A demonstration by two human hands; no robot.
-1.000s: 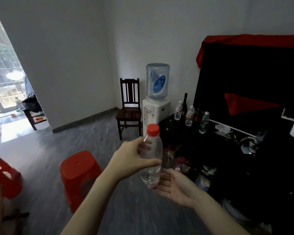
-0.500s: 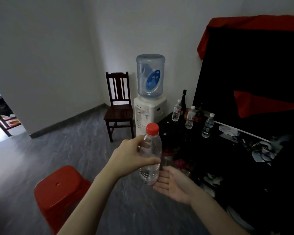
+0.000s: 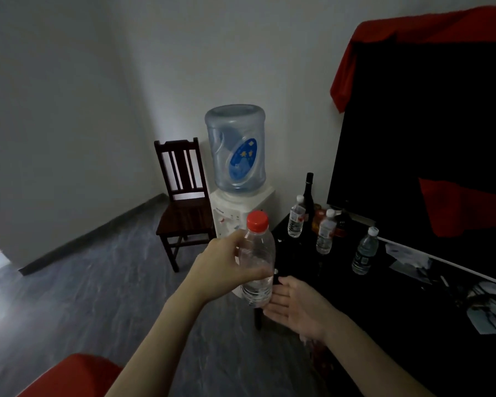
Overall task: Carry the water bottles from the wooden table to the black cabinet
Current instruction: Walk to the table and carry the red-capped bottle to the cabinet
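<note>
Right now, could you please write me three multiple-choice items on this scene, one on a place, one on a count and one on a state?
1. Where do the white-capped clear water bottles stand?
A. on the wooden chair
B. on the black cabinet
C. on the floor

2. How many white-capped bottles stand there?
A. one
B. three
C. five

3. How is the red-capped clear plastic bottle held?
A. gripped by the left hand, upright
B. lying in the right hand
C. standing on the cabinet

Answers: 1 B, they stand on its dark top; 2 B, three white caps show; 3 A, left fingers wrap it while the right hand is open below.
</note>
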